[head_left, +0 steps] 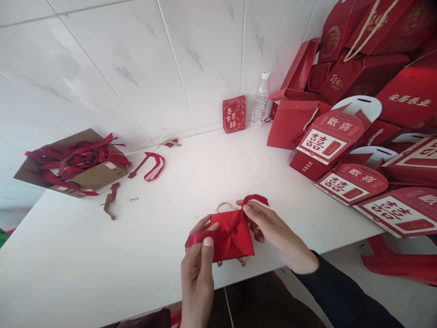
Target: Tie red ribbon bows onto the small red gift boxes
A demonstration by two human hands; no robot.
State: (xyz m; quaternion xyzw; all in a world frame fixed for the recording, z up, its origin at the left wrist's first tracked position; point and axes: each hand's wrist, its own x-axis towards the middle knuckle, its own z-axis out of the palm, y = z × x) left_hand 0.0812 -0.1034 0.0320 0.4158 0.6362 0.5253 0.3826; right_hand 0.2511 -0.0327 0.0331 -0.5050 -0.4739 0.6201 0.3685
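Your left hand [197,273] and right hand [271,225] loosely pinch ribbon [232,231], box [245,243] between; knotting, I'd guess, so next tug evenly.

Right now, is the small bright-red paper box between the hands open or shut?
The box is shut: its curved flaps lie folded in beneath the dark-red fabric ribbon.
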